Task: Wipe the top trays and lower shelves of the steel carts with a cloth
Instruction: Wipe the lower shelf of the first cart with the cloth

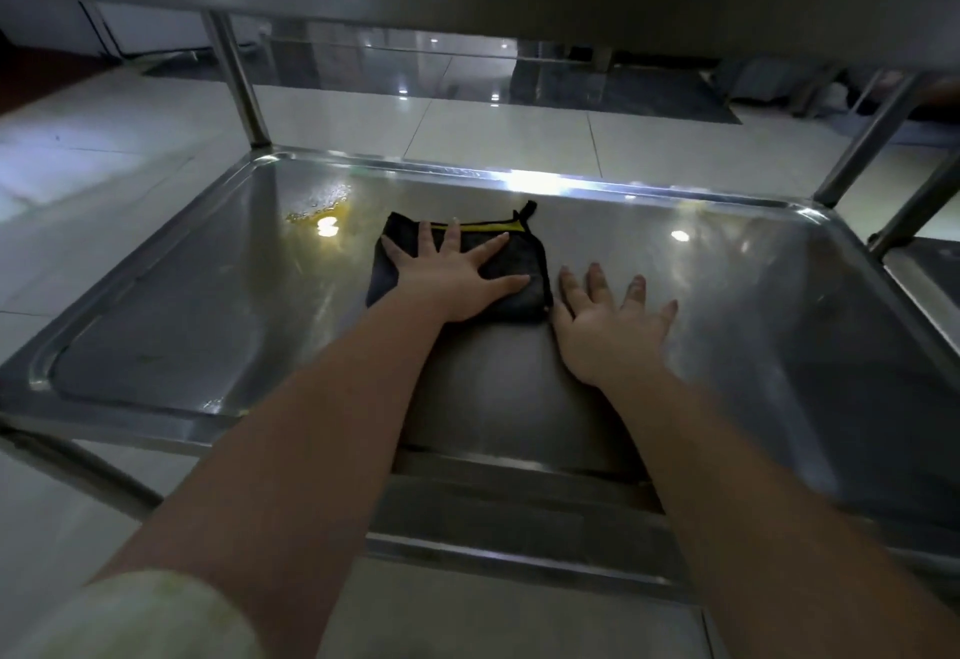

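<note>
Cloth (511, 263) pressed flat under spread left hand (457, 279) on lower shelf (753, 294); right hand (608, 325) flat beside. Yellow spill (317, 214) is best swept with overlapping, firmly pressed strokes.

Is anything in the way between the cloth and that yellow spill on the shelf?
No, nothing visible. The left hand presses flat on the cloth, and the yellow spill lies just past its far left corner, with only bare shelf between. The right hand rests on the other side.
</note>
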{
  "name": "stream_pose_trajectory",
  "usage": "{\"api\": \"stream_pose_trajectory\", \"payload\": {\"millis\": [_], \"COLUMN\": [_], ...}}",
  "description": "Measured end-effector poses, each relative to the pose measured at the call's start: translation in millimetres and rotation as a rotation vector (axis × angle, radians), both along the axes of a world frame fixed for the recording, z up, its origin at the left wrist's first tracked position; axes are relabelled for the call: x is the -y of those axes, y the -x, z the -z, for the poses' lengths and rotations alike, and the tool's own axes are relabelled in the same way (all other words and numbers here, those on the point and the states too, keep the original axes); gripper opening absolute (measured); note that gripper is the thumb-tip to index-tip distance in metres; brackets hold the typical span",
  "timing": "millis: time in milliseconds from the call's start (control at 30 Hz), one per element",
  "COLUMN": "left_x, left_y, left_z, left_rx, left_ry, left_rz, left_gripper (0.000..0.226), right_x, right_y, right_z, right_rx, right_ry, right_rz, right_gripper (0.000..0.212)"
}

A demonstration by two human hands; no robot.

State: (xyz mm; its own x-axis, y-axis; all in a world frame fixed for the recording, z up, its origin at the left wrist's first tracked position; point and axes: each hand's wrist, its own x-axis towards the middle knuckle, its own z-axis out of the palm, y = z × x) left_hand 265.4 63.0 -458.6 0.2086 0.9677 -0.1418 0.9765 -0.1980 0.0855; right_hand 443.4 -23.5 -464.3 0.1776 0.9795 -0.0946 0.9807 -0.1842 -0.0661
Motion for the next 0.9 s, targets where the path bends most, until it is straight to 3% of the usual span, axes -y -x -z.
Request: {"api": "stream_pose_trajectory", "payload": {"millis": [300,567,700,900], "left_x": [-52,85,138,47], "left_y": [-18,38,64,42], "left_z": [-5,10,17,2], "left_rx": [-0.01,0.044,0.04,0.018], "left_ry": [-0.011,-0.022,-0.07,0.0], "left_rz": [0.052,0.258,0.21,0.126], "left_gripper": [0.084,0.076,0.078,0.089], "right_x": [-7,-4,0,1], "right_y": [-3,-5,0,-3], "right_z": [13,7,11,17], "right_rx": [0.003,-0.036,-0.015,0.007], "right_ry": [-0.071,-0.042,-0.068,-0.067], "right_rz": [0.009,-0.013,-0.01,-0.027], "right_gripper": [0.056,0.052,0.054,0.057]}}
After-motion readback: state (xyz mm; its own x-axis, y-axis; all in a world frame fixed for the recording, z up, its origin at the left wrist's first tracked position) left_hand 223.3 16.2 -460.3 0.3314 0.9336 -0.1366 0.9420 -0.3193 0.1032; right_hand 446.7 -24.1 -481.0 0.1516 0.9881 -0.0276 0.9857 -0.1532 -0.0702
